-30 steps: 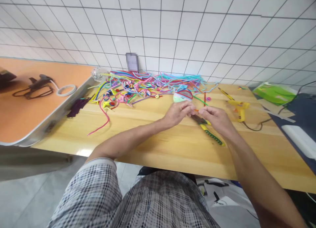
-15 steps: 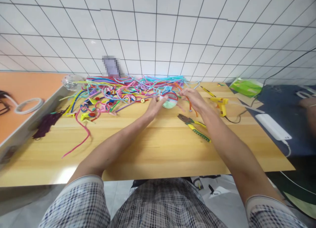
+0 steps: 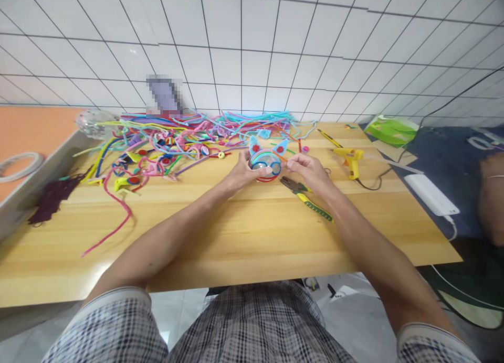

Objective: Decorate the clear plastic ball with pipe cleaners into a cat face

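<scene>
My left hand (image 3: 244, 170) is closed on the left side of a small round clear ornament (image 3: 263, 170). Two light-blue ears with red centres stick up from it, coloured pipe cleaner bands arch over it, and blue rings and a red curve show on its front. At its right side, my right hand (image 3: 309, 170) pinches an orange pipe cleaner (image 3: 284, 160), its fingertips close to the ornament. Just below the hands lie pliers (image 3: 307, 198) with yellow-green handles, partly behind my right forearm.
A heap of pipe cleaners (image 3: 189, 135) lines the back of the wooden table (image 3: 220, 247). To the right are a yellow glue gun (image 3: 350, 159), a cutter (image 3: 328, 138), a green packet (image 3: 391, 131) and a white power strip (image 3: 432, 194). Another person's arm (image 3: 492, 195) is at the right edge.
The ornament has turned, so its ears and blue rings now show. My right hand has come lower and nearer to it with the orange pipe cleaner. The view has shifted slightly.
</scene>
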A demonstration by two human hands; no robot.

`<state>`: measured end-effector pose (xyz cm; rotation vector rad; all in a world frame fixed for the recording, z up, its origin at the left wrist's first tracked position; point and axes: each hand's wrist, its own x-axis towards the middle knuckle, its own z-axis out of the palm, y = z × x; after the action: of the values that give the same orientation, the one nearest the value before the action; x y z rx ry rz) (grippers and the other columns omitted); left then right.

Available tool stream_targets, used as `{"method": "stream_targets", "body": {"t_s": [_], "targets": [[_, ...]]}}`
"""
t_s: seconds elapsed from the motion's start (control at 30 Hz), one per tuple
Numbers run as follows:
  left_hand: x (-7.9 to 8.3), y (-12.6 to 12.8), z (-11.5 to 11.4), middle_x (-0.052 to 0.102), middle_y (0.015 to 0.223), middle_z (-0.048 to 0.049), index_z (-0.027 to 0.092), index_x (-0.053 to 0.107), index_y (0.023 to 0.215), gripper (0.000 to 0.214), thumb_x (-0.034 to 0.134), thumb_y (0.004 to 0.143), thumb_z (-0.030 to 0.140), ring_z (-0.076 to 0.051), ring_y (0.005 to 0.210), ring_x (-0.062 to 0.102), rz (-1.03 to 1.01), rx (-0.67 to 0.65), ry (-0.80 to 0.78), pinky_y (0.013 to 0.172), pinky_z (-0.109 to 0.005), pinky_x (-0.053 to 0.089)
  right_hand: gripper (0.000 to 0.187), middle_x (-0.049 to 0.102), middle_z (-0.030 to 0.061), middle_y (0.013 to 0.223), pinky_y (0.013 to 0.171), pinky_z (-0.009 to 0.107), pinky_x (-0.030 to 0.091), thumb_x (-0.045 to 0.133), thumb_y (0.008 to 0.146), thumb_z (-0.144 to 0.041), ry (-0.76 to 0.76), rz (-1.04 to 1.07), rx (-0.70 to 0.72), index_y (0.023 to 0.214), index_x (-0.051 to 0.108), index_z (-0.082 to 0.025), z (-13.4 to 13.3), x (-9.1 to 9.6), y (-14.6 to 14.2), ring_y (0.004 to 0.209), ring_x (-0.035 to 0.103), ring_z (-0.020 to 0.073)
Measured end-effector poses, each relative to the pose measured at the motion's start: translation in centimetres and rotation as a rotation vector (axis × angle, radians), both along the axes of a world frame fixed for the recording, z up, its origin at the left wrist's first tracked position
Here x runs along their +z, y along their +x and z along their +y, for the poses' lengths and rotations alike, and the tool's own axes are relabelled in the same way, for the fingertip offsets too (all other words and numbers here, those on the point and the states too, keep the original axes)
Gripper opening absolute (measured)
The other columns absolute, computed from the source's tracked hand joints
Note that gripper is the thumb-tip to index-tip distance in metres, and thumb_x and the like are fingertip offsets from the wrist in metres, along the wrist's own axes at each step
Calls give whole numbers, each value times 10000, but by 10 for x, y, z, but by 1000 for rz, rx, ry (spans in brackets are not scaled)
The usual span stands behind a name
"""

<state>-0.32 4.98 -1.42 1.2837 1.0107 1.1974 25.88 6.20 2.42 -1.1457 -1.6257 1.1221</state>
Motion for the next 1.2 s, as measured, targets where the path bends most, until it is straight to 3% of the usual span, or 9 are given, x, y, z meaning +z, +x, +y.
{"method": "stream_targets", "body": {"t_s": [0.13, 0.3, 0.5, 0.63, 1.1, 1.2], "targets": [[-7, 12, -2, 670, 1654, -169, 267, 476, 1426, 1073, 1131, 643, 598, -370, 1549, 695, 43, 51, 58, 1316, -522, 585, 333, 854, 26, 916, 799, 355, 619, 938, 867, -597, 34, -45, 3, 893, 827, -284, -12, 5, 4, 846, 753, 221], [-15, 16, -9, 724, 1495, -140, 241, 591, 1408, 918, 1089, 723, 596, -360, 1435, 714, 149, 82, 84, 1262, -509, 592, 242, 792, -3, 839, 734, 341, 542, 852, 906, -500, 189, -102, -84, 977, 856, -269, -23, 16, 5, 759, 653, 192], [-12, 18, -20, 721, 1507, -140, 231, 574, 1464, 900, 1034, 804, 635, -339, 1415, 729, 130, 59, 91, 1257, -476, 594, 114, 850, 57, 1001, 890, 416, 591, 770, 1002, -311, 438, -369, -70, 987, 878, -276, -32, 28, -6, 935, 742, 260], [-14, 18, -22, 669, 1621, -179, 224, 541, 1540, 961, 1018, 822, 649, -381, 1562, 657, 120, 37, 128, 1366, -537, 535, 159, 833, 75, 1032, 900, 425, 595, 723, 1068, -287, 554, -527, -53, 1023, 875, -277, -35, 34, -12, 961, 741, 275], [-24, 15, -19, 649, 1649, -166, 266, 555, 1613, 841, 894, 963, 679, -392, 1634, 600, 145, -3, 220, 1434, -569, 467, 188, 821, 91, 1063, 922, 458, 599, 678, 1108, -293, 644, -692, -27, 1091, 865, -297, -27, 34, -16, 1049, 755, 318], [-22, 14, -20, 652, 1672, -157, 258, 573, 1609, 753, 785, 1053, 719, -372, 1654, 580, 152, -7, 227, 1460, -542, 427, 188, 813, 93, 1046, 912, 459, 593, 681, 1106, -300, 647, -697, -34, 1085, 868, -290, -27, 34, -16, 1016, 751, 315]]}}
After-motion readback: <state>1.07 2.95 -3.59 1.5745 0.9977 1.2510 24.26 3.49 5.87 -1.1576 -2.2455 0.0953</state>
